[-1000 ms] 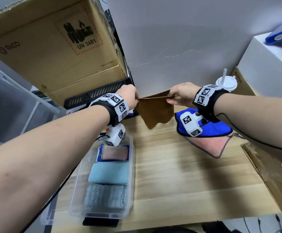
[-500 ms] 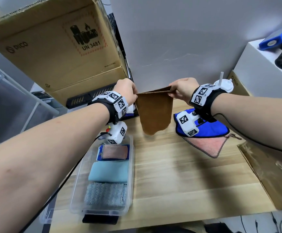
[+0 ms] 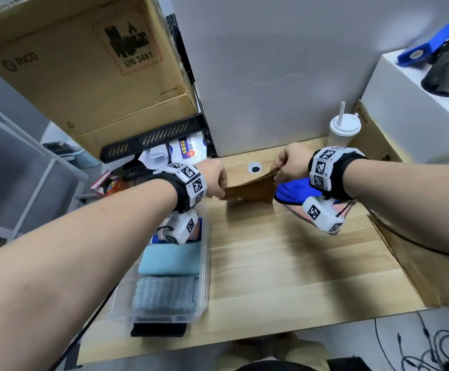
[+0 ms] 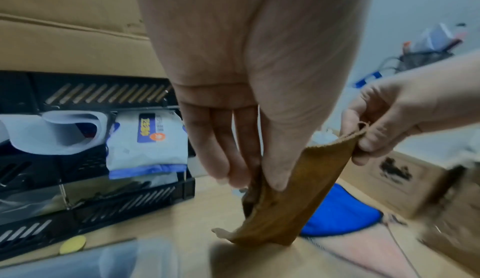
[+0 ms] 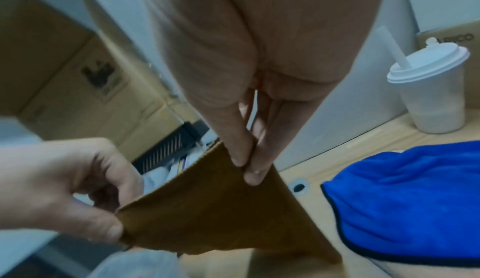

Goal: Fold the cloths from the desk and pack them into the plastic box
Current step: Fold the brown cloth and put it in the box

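Our left wrist camera hides the far end of the plastic box, where a pinkish cloth barely shows; nearer lie a folded light blue cloth and grey cloth. Our left hand and right hand each pinch a top corner of the brown cloth, fingers narrow, stretched just above the tabletop, the blue cloth to its right.

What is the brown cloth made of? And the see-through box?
The brown cloth looks like soft, matte suede-like or microfibre fabric: it hangs limp between both hands and shows a frayed thread at one corner. The box looks like clear, glossy hard plastic: the folded cloths show through its walls.
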A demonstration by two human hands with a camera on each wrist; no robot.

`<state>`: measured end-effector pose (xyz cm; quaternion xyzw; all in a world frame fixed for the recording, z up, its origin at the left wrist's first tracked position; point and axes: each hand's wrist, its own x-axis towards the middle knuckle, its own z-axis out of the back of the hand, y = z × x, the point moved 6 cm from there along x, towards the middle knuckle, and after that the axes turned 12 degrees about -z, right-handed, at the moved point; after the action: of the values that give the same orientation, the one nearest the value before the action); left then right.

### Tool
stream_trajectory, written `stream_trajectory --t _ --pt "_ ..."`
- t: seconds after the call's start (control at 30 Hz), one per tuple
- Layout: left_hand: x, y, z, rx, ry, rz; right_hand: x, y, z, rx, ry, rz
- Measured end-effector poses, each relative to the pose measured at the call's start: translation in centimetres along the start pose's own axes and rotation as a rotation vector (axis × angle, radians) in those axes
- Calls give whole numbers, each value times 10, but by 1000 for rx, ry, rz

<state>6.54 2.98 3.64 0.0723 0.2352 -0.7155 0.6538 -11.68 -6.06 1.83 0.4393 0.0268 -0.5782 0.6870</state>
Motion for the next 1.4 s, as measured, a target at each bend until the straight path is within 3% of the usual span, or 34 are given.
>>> stream_trajectory --t 0.17,0.3,0.37,0.63,0.7,0.9,1.03,1.17,1.3,1.4 --pt "-3 -29 -79 52 372 -50 -13 -44 -57 -180 267 -104" --pt "-5 -37 -122 72 540 -43 -17 -71 -84 -298 393 -177" --pt "-1 -35 -132 55 559 -11 -10 -79 -90 -278 372 -202" --pt "32 -19 -141 113 373 48 28 -98 -107 -238 240 -204" --pt "34 -16 -147 57 419 62 35 -103 -109 -203 243 -209" --pt "16 -25 -157 -263 655 3 24 -111 -116 -335 506 -244" --pt "16 -22 -124 -352 572 40 24 -90 -99 -294 500 -236" --pt "20 -11 -69 -386 245 92 23 -60 -75 -273 509 -189" --pt "28 -9 -14 -590 -79 9 14 -41 -67 -285 671 -144" --pt "32 -14 12 -730 -129 -88 7 -34 -67 -272 786 -127"
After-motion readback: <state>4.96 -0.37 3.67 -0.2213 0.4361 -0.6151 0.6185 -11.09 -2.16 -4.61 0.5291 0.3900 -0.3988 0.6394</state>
